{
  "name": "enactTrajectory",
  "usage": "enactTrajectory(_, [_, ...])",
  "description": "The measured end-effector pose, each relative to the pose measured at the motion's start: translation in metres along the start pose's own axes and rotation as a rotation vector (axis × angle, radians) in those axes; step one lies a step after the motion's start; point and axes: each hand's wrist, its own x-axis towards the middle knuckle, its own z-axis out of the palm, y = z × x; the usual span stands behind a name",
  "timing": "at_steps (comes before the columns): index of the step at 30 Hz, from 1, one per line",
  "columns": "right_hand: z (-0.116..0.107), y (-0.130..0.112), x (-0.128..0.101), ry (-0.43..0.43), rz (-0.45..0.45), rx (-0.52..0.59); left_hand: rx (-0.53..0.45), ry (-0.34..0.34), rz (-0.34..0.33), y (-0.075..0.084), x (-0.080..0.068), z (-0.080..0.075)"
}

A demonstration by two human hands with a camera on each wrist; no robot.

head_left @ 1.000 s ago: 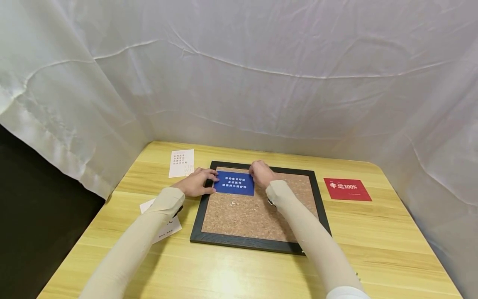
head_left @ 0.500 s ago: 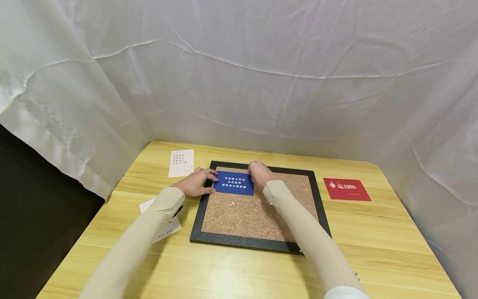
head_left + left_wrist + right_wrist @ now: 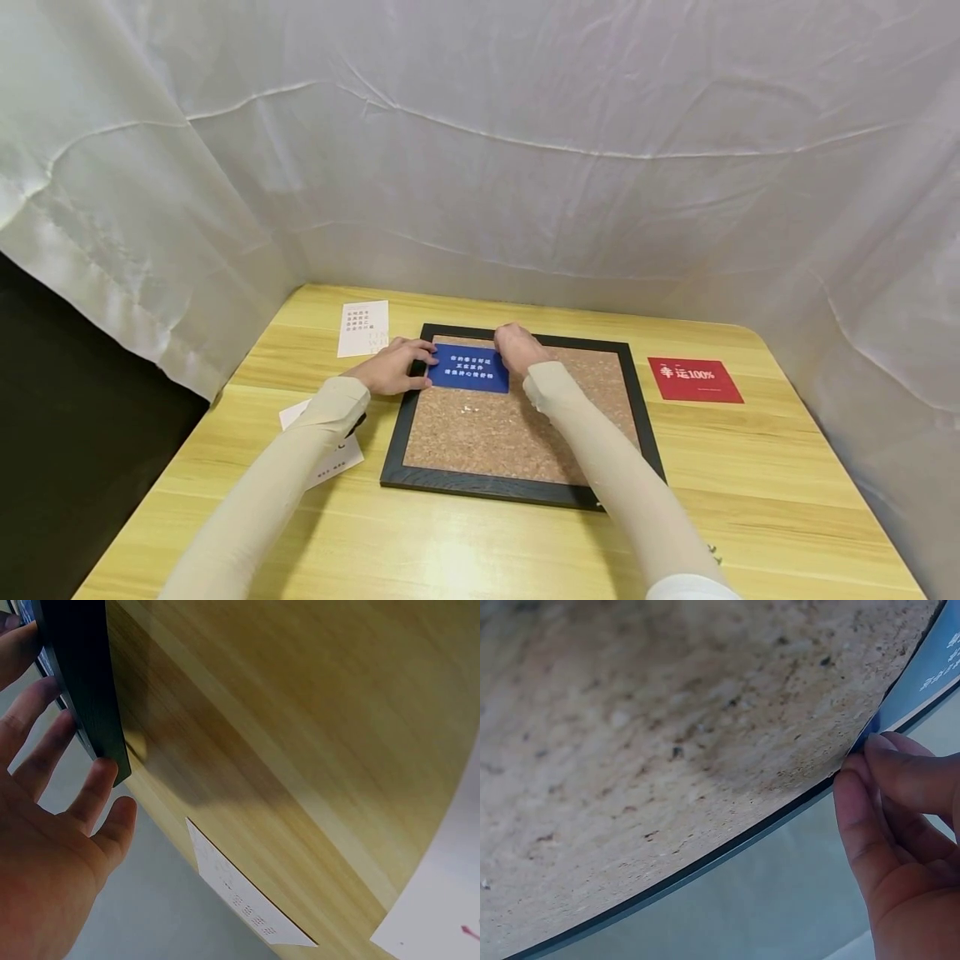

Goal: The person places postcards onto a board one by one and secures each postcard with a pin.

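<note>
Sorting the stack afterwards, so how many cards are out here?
4: a blue card on the cork board under both hands, a red card right of it, a white card at the far left, another white card partly under the left sleeve. More may be hidden.

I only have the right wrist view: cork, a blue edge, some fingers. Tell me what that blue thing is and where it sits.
Observer: It is a blue card with white print, lying in the far left corner of a black-framed cork board.
Operator: Report the other hand.
Observer: The left hand rests on the board's left frame edge, fingertips on the card's left end.
Operator: List what else is on the table.
Observer: A red card lies right of the board; a white card lies at far left, more white paper under the left forearm.
</note>
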Motion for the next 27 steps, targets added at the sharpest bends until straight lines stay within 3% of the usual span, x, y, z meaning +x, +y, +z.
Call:
enactTrajectory(3, [0.000, 0.000, 0.001, 0.000, -0.004, 0.013, -0.002, 0.000, -0.002, -0.002, 0.001, 0.001])
enactTrajectory(9, [-0.002, 0.007, -0.006, -0.016, 0.014, 0.181, -0.005, -0.007, -0.009, -0.002, 0.001, 0.003])
enactTrajectory(13, [-0.004, 0.016, -0.010, 0.005, 0.002, 0.234, -0.008, 0.001, -0.001, -0.001, 0.001, 0.002])
enactTrajectory(19, [-0.006, 0.024, -0.017, 0.004, -0.036, 0.228, -0.006, -0.001, 0.002, -0.001, 0.001, 0.001])
enactTrajectory(27, [-0.004, 0.024, -0.023, 0.024, -0.089, 0.137, -0.009, -0.001, -0.008, -0.001, 0.002, 0.000])
